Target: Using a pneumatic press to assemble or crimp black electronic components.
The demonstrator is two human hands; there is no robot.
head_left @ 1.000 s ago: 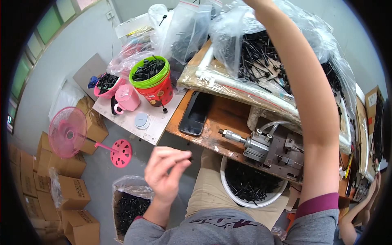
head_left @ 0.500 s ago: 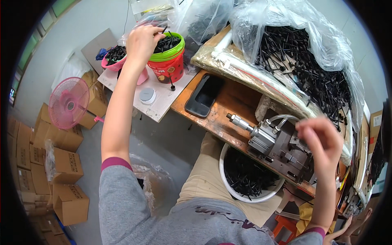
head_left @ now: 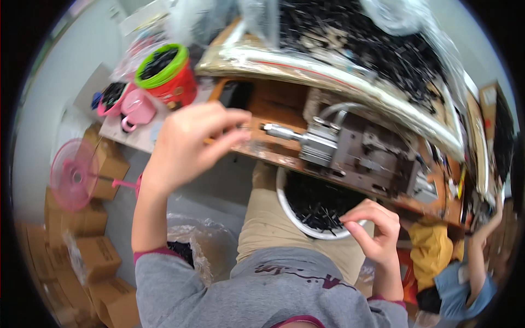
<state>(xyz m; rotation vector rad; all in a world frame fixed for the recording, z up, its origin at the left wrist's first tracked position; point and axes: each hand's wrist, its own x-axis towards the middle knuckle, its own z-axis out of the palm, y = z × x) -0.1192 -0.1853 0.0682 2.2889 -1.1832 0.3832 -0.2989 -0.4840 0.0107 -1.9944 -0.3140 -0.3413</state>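
My left hand [head_left: 188, 142] is raised at the left end of the machine, slightly blurred. Its thumb and forefinger are curved with a gap between the tips, and I see nothing held there. Just beyond those fingertips is the silver rod end of a small metal clamping machine [head_left: 320, 147] on the wooden bench. My right hand [head_left: 377, 227] is low, at the right rim of a white bucket [head_left: 283, 199] full of thin black pieces [head_left: 320, 205]. Its thumb and forefinger are pinched together; whatever they hold is too small to make out.
A red bucket with a green rim [head_left: 180, 85], a pink mug [head_left: 138, 106] and a dark phone [head_left: 236, 94] stand to the left. Behind the machine lies a heap of black parts [head_left: 372, 44]. A pink fan [head_left: 76, 175] and cartons [head_left: 98, 254] are left; another person's arm [head_left: 484, 240] shows right.
My left hand has come from the red bucket down and toward the machine. The right hand has dropped from over the machine to the white bucket. The whole view has shifted.
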